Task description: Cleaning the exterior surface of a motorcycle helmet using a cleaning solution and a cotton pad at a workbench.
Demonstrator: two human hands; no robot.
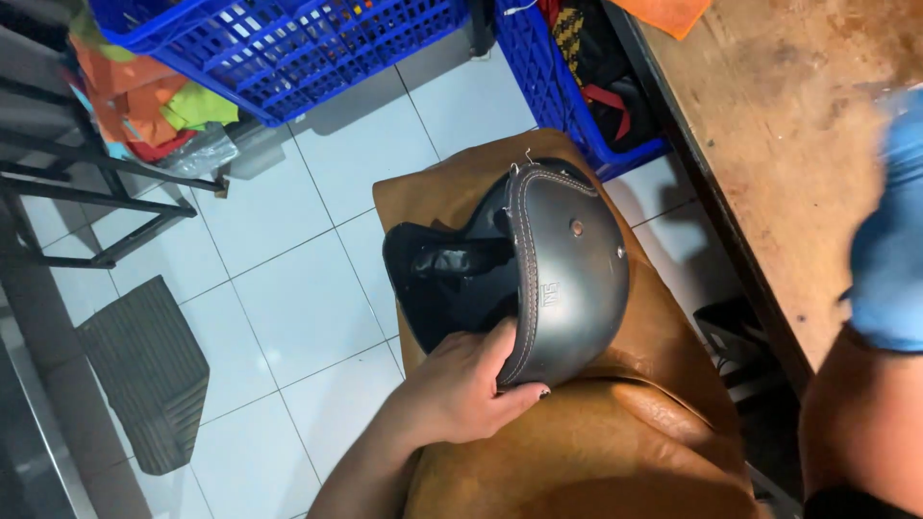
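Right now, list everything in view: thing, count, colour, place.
helmet: one, matte grey with stitched trim and black lining, centre, resting on the tan leather
tan leather: one piece, brown-orange, under the helmet, centre to bottom
crates: two, blue plastic, top, one left and one beside the workbench
fabric scraps: several, orange and green, top left
workbench: one, worn brown wood, right
orange cloth: one, on the workbench's top edge
metal frame: one, black, left
floor mat: one, dark grey ribbed, lower left
floor tiles: white
left hand: bare, grip on the helmet's lower rim
right hand: blue glove, blurred, over the workbench
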